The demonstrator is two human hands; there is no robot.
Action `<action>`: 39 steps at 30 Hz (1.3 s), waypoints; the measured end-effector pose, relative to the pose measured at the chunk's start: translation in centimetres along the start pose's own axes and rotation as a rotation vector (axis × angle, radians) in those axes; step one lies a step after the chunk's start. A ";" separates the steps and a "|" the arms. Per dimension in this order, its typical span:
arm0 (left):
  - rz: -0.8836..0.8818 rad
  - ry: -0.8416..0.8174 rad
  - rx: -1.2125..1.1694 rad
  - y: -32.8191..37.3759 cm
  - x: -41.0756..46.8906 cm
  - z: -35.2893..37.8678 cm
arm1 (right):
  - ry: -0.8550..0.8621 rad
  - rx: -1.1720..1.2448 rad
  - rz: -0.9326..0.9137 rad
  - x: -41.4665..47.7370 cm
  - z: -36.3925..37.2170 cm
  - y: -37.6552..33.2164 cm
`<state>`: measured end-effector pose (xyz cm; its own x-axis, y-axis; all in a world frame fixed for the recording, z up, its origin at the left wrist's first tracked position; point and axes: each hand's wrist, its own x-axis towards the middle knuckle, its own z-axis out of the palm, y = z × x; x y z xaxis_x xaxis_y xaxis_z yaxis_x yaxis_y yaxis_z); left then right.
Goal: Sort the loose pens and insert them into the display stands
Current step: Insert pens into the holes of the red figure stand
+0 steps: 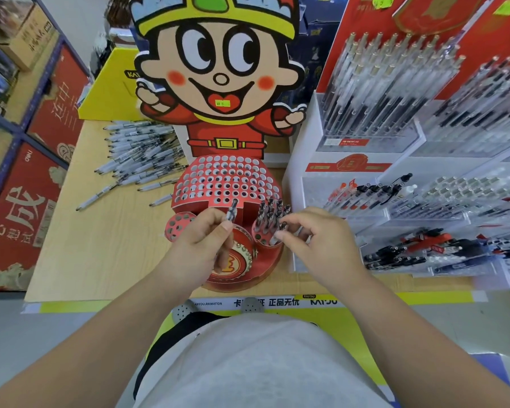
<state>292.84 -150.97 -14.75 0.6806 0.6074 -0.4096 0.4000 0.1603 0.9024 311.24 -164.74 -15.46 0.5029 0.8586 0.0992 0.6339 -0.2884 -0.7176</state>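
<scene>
Left hand fingers pinch held pen mid-barrel, upright. Right hand fingers pinch seated pen in stand cup, directly below them. Pens judged light, rigid, slick: grip mid-barrel, 1 each time.
</scene>
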 end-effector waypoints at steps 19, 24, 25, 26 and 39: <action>0.107 0.021 0.066 1.0 -0.3 0.6 | -0.029 -0.112 -0.048 1.1 1.2 1.3; 0.275 0.110 0.252 2.9 -0.3 0.5 | -0.054 -0.094 -0.038 1.3 1.3 1.6; 0.313 0.119 0.289 3.2 -0.2 0.6 | -0.052 -0.096 -0.040 1.2 1.3 1.6; 0.356 0.127 0.333 3.5 -0.2 0.6 | -0.050 -0.096 -0.043 1.2 1.3 1.7; 0.499 0.256 0.534 1.7 1.0 2.7 | -0.030 -0.007 -0.053 -0.2 1.0 2.3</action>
<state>295.89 -152.23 -13.94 0.7210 0.6804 0.1309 0.3692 -0.5372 0.7584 312.02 -165.13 -17.82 0.4503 0.8853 0.1163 0.6633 -0.2445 -0.7072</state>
